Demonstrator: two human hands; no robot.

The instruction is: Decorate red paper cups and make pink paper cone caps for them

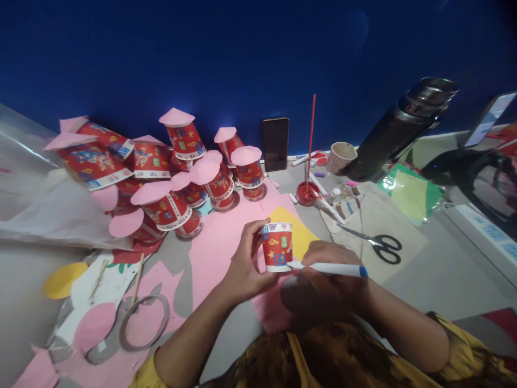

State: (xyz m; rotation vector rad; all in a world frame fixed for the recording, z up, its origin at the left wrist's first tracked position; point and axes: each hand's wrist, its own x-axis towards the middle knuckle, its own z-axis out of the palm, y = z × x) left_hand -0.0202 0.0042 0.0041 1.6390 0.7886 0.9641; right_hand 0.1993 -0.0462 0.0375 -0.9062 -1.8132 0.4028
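Hands at a grey table (428,285). The fingers of the left hand (247,264) are clamped around the side of a red paper cup (278,248), held upright, the thumb near its base. The fingers of the right hand (337,285) are closed on a white marker (341,269) with a blue end, its tip at the cup's lower edge. Beneath the left fingers spreads pink paper (210,242); just beyond the right fingertips lies a yellow sheet (301,237). Farther out from the left fingers, to their left, red cups with pink paper cones (168,203) are crowded together, some tilted. Nearer the body on that side, a tape roll (123,331) lies on paper offcuts. To the right of the right fingers rest black-handled scissors (385,248); beyond these a dark flask (388,132) leans. Straight ahead of the fingers, a phone (276,144) stands on end before a deep blue wall (242,64), which closes the far side.
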